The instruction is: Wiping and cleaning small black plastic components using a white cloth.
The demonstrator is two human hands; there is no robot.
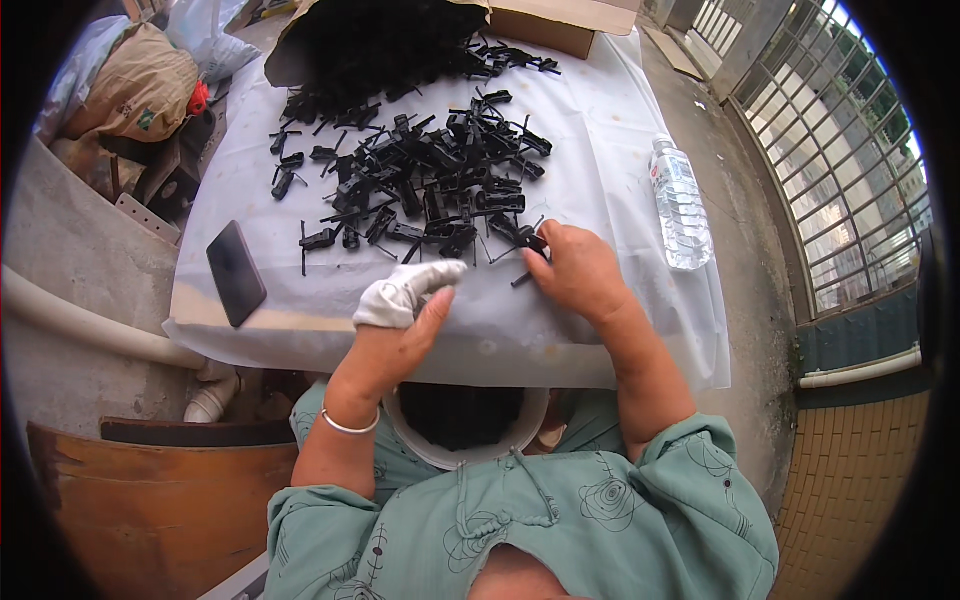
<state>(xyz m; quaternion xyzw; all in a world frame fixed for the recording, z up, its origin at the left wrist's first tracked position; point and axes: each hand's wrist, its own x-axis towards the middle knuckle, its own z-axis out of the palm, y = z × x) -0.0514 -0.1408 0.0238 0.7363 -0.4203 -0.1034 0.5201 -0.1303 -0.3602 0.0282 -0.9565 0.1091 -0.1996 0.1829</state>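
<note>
A heap of small black plastic parts with thin stems (pixel 430 170) is spread over the white-covered table (pixel 600 130). At the heap's near right edge, my right hand (pixel 585 270) has its thumb and fingers closed around one black plastic part (pixel 515 235); my fingers partly hide it. My left hand (pixel 405 295) is just in front of the heap. A white glove (pixel 405 290) covers its fingers, while the thumb is bare. Those fingers stretch to the right with the thumb apart, and nothing shows in them.
A dark phone (pixel 237 273) lies at the table's left; a clear water bottle (pixel 680 205) lies at its right. A large bag of black parts (pixel 375 45) and a cardboard box (pixel 550 25) stand at the back. Between my knees is a white bucket (pixel 535 420) with dark contents.
</note>
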